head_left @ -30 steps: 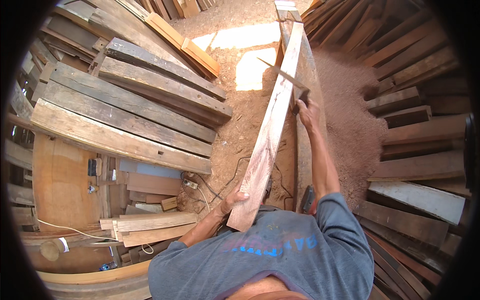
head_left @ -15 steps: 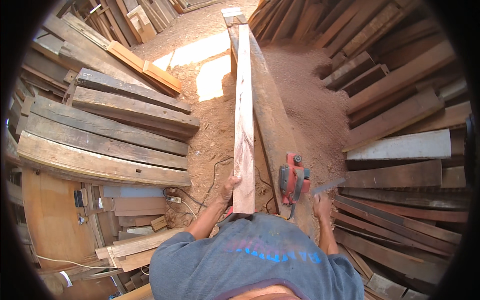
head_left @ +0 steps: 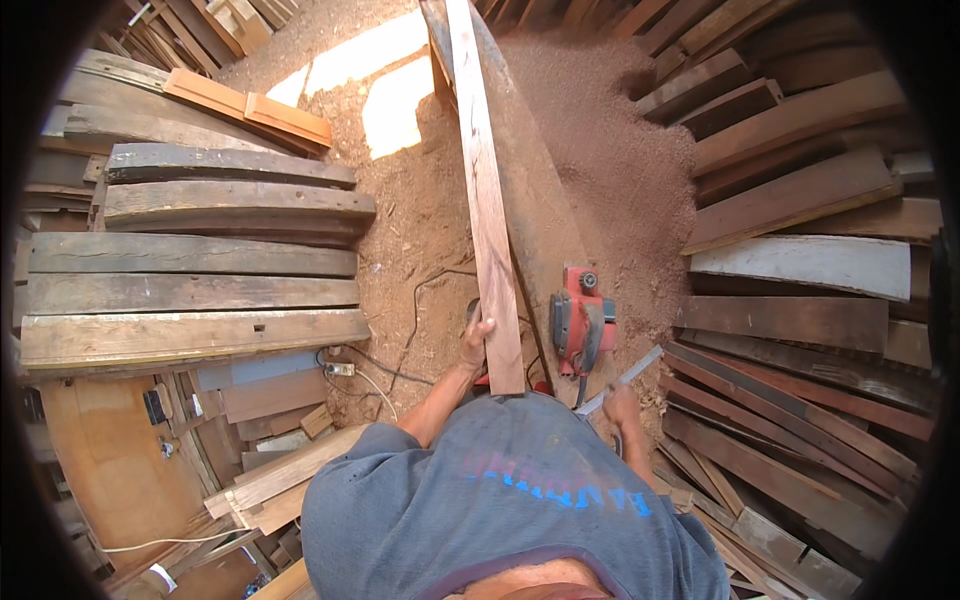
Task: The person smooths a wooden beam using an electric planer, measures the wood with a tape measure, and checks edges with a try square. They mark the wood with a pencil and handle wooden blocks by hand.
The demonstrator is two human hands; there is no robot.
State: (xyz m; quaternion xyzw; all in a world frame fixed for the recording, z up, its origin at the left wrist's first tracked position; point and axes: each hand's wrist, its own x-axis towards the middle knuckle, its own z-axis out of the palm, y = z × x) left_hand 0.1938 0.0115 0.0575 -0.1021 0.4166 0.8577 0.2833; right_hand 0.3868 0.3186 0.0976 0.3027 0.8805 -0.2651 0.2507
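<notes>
My left hand (head_left: 478,338) grips the plank (head_left: 487,215) by its left edge, just short of the near end, thumb lapping onto the top face; the other fingers are mostly hidden from me. From there the plank runs away from me and a little left, its far part over the bench (head_left: 540,190) and its near end left of the bench's edge. I can't tell whether that end is propped on anything besides my hand. My right hand (head_left: 622,405) is well apart from the plank, to its right and near my body, fingers curled closed around a square (head_left: 641,368) whose pale blade points far and right. Between plank and right hand, slightly farther off, a red planer (head_left: 588,315) sits on the bench. Sawdust (head_left: 620,150) heaps along the bench's right side.
</notes>
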